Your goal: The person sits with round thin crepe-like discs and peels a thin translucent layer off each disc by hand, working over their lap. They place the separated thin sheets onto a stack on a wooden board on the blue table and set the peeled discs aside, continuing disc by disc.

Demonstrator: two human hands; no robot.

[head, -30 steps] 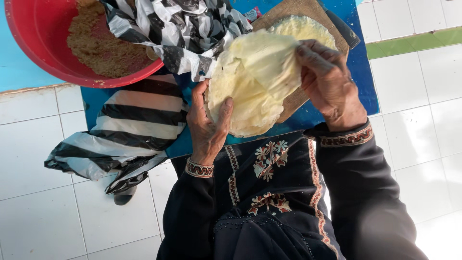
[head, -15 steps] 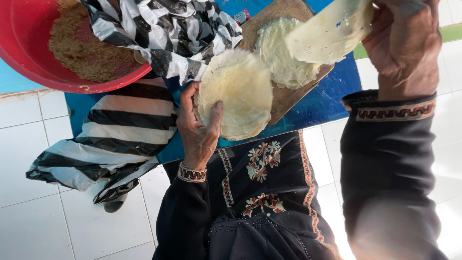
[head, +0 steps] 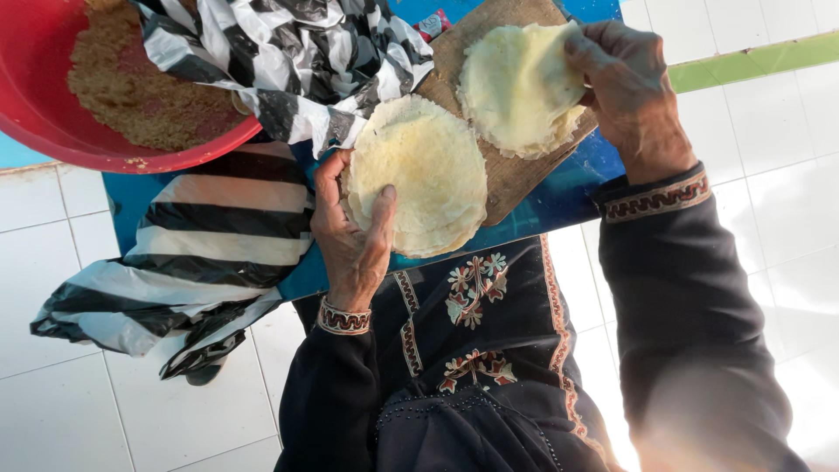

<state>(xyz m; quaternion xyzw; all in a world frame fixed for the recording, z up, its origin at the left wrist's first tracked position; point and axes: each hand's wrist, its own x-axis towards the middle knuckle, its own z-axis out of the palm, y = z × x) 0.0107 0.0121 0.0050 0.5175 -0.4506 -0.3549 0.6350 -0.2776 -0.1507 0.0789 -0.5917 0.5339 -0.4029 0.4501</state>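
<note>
Near the centre of the frame, the left hand (head: 354, 232) held a round, pale-yellow flatbread (head: 424, 175), its thumb pressed over the bread's lower left face and the fingers curled behind its left edge. That flatbread reached partly over the near corner of a brown wooden board (head: 516, 170), which lay tilted in the upper middle of the frame on a blue surface (head: 559, 205).

At the upper right, the right hand (head: 625, 87) was closed on the right edge of a second flatbread (head: 516, 87), fingers bent over its rim. This bread lay on the board with its edges ruffled (whether it was one sheet or a small stack could not be told). The two breads sat just beside each other, the left one lower in the frame.

In the upper left corner stood a red bowl (head: 52, 122) holding a coarse brown crumbly filling (head: 131, 96). A black-and-white striped plastic bag (head: 288, 61) draped from the top of the frame over the bowl's rim, and more of the same striped plastic (head: 192, 262) spread down the left side onto the white tiled floor (head: 131, 411).

Both sleeves were dark, with embroidered cuffs (head: 343, 319), and the dark garment (head: 472, 350) at the bottom centre carried floral embroidery. A green tile strip (head: 752, 61) crossed the upper right.
</note>
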